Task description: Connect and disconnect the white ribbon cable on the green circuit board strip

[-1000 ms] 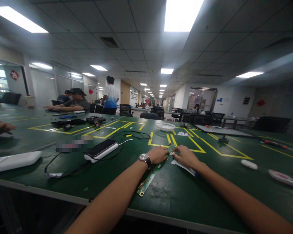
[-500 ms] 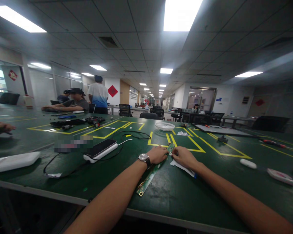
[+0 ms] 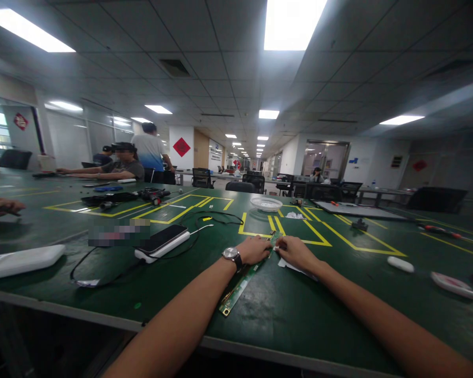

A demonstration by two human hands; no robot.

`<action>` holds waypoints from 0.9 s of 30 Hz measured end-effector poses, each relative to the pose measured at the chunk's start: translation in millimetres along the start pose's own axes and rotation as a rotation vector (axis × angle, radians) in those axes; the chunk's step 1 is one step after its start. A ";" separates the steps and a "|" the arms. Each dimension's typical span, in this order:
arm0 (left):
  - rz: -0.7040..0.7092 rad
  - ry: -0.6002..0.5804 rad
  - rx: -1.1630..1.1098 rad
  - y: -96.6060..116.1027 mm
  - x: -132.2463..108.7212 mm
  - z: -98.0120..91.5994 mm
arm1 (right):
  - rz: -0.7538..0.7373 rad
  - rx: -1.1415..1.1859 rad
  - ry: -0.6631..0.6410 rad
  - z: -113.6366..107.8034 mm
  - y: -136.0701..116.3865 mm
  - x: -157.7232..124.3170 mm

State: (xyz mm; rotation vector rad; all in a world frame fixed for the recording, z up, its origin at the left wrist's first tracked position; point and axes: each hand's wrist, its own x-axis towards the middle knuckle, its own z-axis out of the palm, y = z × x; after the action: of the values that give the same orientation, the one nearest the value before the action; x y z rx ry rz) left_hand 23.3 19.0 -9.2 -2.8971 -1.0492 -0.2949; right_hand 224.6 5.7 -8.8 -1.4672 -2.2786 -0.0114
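A long, narrow green circuit board [image 3: 240,291] lies at a slant on the green table, with gold strips along part of it. My left hand [image 3: 254,249], a watch at its wrist, presses and grips the board near its far end. Close by on the right, the fingers of my right hand [image 3: 295,252] are pinched together at the board's far tip. A small white bit shows at those fingertips, too small to name. Under the right hand lies a flat white sheet or packet [image 3: 289,265], mostly hidden by the hand and wrist.
A clear round basket [image 3: 266,203] and a crumpled white tissue [image 3: 295,216] stand beyond my hands. To the left are a phone on a white block [image 3: 163,244], black cables and dark tools. A black clip-like part [image 3: 359,225] and a white case [image 3: 400,264] lie right. Co-workers sit across the table.
My right hand has shifted slightly left at the board's tip, covering more of the white sheet. My left hand stays on the board. In the background, a standing person has turned and moved left.
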 end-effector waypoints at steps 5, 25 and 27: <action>-0.010 -0.016 0.010 1.6 -1.0 -2.5 | -0.030 0.095 -0.006 -5.2 4.0 -1.2; 0.009 0.059 0.048 2.3 1.0 0.3 | -0.354 0.089 -0.035 -10.9 11.2 2.7; 0.000 0.093 0.067 0.8 1.8 -0.4 | -0.364 0.084 -0.073 -9.7 9.8 2.3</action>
State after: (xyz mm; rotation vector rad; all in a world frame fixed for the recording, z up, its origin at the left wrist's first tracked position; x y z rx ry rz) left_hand 25.2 19.5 -8.5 -2.7947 -1.0241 -0.3820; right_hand 235.7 9.8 -1.4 -1.0109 -2.5417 0.0297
